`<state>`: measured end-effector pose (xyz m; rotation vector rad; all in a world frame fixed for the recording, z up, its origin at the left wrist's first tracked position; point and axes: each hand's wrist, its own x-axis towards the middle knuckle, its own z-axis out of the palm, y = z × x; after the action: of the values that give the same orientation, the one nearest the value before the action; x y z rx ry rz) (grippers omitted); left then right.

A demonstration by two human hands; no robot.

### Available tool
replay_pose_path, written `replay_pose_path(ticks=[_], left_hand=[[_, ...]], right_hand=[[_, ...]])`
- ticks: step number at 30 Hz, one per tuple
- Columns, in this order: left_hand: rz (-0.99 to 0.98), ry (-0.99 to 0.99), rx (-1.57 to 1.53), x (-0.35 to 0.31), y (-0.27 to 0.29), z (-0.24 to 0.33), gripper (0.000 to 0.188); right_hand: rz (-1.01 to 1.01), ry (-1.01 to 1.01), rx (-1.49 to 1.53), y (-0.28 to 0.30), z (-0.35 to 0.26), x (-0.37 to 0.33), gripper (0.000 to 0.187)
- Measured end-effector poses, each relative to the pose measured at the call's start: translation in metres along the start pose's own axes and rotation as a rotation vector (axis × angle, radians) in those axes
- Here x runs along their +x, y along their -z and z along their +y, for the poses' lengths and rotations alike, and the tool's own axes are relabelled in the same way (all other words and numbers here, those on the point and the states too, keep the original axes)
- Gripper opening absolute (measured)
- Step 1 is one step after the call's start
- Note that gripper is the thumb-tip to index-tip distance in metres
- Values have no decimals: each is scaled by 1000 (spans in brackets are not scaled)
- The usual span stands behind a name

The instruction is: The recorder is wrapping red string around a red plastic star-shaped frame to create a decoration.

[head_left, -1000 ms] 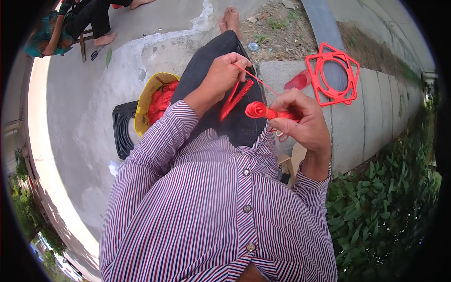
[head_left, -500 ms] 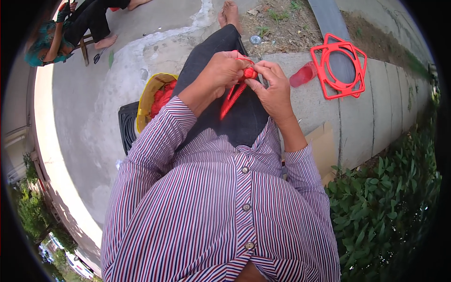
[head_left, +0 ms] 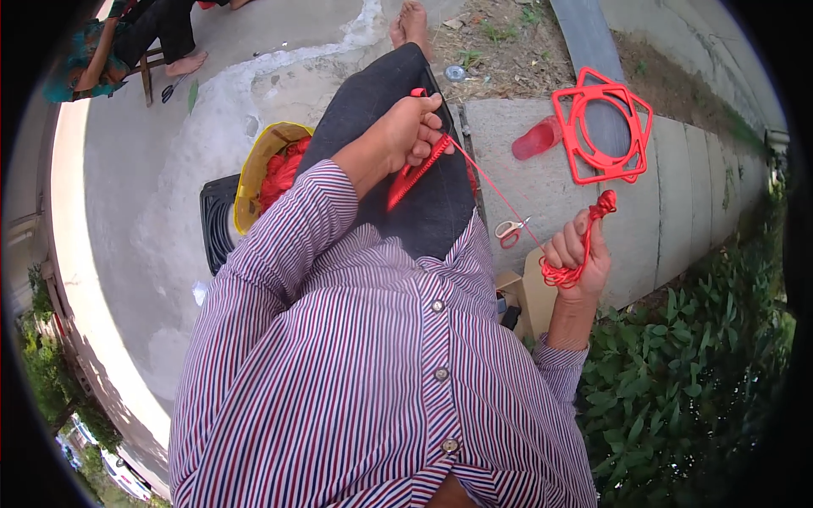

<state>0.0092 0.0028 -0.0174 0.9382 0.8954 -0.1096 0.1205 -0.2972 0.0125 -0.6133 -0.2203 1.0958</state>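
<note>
My left hand (head_left: 405,134) is closed over my dark-trousered lap on a red frame (head_left: 417,176); one edge of it is ridged as if wound with cord, and the hand and lap hide the rest. A red cord (head_left: 491,180) runs taut from beside that hand down to the right. At its other end, my right hand (head_left: 578,258) is closed on a looped bundle of red cord (head_left: 604,206), whose knotted top sticks up above the fingers. Between the hands, past my thigh, a pair of scissors (head_left: 511,233) lies on the concrete.
Left of my leg stands a yellow container (head_left: 247,188) with red material, beside a black ridged tray (head_left: 218,222). To the right are red frames (head_left: 603,127), a translucent red cup (head_left: 537,139), a cardboard box (head_left: 535,296) and leafy bushes (head_left: 669,356). Another person (head_left: 102,59) sits far left.
My right hand has swung away from the left, down and right, with the cord bundle, drawing the cord taut. The left hand stays over my lap. The scissors have come into sight.
</note>
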Motion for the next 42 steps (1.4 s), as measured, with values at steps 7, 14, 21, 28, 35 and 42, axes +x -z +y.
replay_pose_path(ticks=[7,14,21,28,35,42], left_hand=[[-109,78,-215,-6,5,-12,35],[-30,-1082,877,-68,-34,-40,24],[-376,-504,-427,-59,-5,0,23],[254,-1135,1399,-1,37,8,15],[168,-663,735,14,16,-27,25],[186,-708,815,-5,12,-40,24]], right_hand=[[275,192,157,62,20,-9,34],[319,-108,-110,-30,88,55,45],[-97,-279,-483,-25,71,98,45],[112,4,-892,6,78,151,23],[35,-47,-1437,-13,84,158,31],[355,190,-476,-18,57,135,23]])
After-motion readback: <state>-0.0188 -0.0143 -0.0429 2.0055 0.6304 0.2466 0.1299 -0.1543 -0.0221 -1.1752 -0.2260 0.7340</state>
